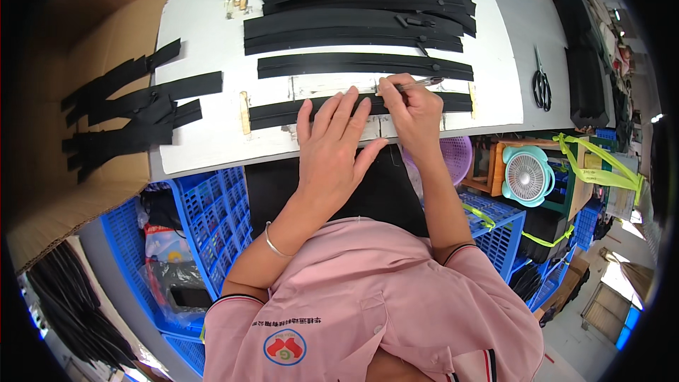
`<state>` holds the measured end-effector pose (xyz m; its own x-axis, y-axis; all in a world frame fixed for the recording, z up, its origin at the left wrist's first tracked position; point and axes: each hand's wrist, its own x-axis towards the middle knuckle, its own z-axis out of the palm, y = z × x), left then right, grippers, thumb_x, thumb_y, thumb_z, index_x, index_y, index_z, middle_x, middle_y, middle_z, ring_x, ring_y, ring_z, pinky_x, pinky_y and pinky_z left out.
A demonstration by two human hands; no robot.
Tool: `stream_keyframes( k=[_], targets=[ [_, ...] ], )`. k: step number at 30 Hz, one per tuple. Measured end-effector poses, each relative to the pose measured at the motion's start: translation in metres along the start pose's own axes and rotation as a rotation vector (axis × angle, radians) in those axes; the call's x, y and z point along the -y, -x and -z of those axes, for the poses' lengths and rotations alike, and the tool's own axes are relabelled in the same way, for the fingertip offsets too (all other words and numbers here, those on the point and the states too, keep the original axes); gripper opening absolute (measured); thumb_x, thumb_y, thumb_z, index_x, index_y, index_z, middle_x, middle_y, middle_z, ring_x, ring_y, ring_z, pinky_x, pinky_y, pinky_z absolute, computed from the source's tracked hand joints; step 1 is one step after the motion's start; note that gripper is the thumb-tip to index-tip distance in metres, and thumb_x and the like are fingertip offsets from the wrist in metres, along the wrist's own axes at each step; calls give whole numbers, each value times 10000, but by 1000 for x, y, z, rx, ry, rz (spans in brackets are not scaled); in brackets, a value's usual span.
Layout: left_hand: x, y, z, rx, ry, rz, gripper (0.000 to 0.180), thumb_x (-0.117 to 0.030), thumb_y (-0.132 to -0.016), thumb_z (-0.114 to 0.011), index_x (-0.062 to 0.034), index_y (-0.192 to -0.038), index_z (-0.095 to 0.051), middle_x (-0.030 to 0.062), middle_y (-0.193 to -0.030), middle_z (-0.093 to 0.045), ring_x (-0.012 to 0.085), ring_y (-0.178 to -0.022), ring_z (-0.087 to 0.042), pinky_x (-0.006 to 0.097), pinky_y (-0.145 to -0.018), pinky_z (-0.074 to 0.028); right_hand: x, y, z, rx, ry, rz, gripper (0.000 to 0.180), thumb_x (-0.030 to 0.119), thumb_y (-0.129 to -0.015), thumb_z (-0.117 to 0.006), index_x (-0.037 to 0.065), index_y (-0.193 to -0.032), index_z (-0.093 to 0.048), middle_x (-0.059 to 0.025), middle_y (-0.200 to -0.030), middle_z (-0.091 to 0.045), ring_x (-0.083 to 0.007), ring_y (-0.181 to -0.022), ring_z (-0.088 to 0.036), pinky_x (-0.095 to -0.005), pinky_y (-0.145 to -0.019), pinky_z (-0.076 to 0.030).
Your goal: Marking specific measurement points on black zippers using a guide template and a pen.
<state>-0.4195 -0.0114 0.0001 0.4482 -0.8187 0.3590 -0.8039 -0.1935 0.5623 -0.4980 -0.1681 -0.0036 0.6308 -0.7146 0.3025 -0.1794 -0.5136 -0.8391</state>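
Observation:
A black zipper (272, 116) lies straight across the near part of a white board (495, 49). My left hand (336, 134) rests on it with the fingers spread, pressing it flat. In my right hand (417, 113) is a pen (426, 83) with a clear barrel, gripped near the zipper's upper edge right of the middle; its tip is hidden by my fingers. Just beyond lies a second black zipper (339, 64), parallel to the first. More black zippers (353, 28) overlap in a pile at the board's far side.
At the left, a cardboard box (106, 42) borders the board, with black zippers (141, 102) heaped over its edge. Black-handled scissors (541, 88) lie on the grey table at the right. Below the table are blue crates (212, 219), a purple basket (456, 155) and a small turquoise fan (527, 175).

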Motion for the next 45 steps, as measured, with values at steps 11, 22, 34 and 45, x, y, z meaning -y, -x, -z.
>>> stream_keyframes(
  k=[11,22,34,45],
  targets=[
    [0,1,-6,32,-56,39,538,-270,-915,-761,-81,-1406,-648,93,-1492,-580,294,-1370,-510,520,-1212,-255,-7,3,9,83,-44,21,132,86,-903,-731,-19,-823,-731,-91,-640,-671,-155,-538,-618,-295,-527,-464],
    [0,-1,-9,6,-105,-5,514,-277,-895,-779,-66,-1352,-674,106,-1449,-603,292,-1338,-532,533,-1194,-277,-7,4,20,116,-14,123,103,55,-886,-713,-24,-820,-723,-69,-653,-670,-102,-574,-598,-284,-541,-449],
    [-11,-9,-13,-7,-93,31,443,-221,-901,-785,-64,-1307,-697,118,-1432,-620,314,-1325,-544,521,-1189,-285,-64,-8,103,-89,-168,-168,144,124,-995,-685,-1,-946,-737,27,-707,-649,-15,-634,-500,-214,-558,-399],
    [-51,-76,-85,-67,188,-113,149,-96,-865,-768,-34,-1000,-748,92,-1138,-700,298,-1112,-613,509,-1095,-403,-68,-8,94,-77,-157,-116,166,137,-974,-717,-12,-906,-742,0,-662,-627,-29,-573,-494,-240,-518,-387]
  ],
)
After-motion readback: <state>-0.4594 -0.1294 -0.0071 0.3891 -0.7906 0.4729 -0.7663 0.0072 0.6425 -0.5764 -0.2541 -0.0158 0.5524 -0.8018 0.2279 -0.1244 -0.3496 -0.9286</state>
